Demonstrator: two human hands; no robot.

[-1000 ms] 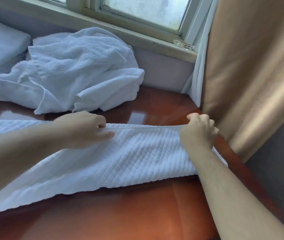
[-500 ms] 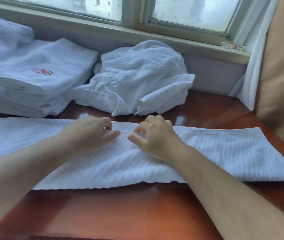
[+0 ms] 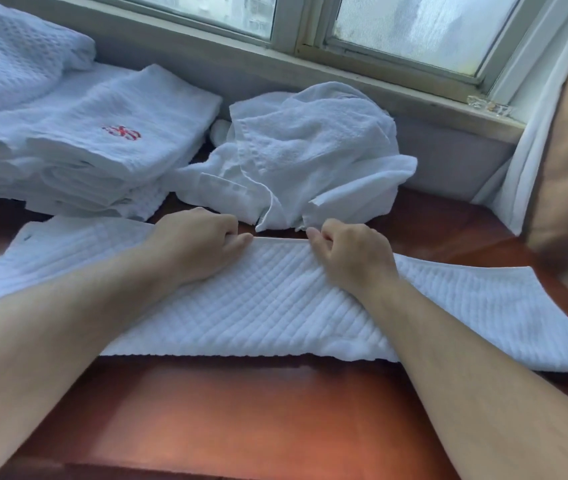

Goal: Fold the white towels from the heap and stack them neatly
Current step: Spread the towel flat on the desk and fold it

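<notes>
While it lies flat and lengthwise across the table [image 3: 241, 417], the towel [image 3: 275, 313] is gripped at its far edge by 2 hands. The left hand [image 3: 199, 245] is curled, and the hem is pinched between its thumb and fingers. The right hand [image 3: 353, 254] is closed on the same hem in the same way, just beside the left. A short stretch of hem is held straight between them. The towel's quilted surface is crossed by both forearms, and its right end is seen near the table's right side.

Just beyond the hands, the heap [image 3: 310, 150] of crumpled white towels is piled against the wall under the sill [image 3: 362, 81]. To its left, a stack [image 3: 102, 150] of folded towels is set, the top 1 marked with red embroidery [image 3: 121, 132]. A small glass object [image 3: 488, 105] is placed on the sill's right end, and a curtain [image 3: 559, 150] is hung at the right.
</notes>
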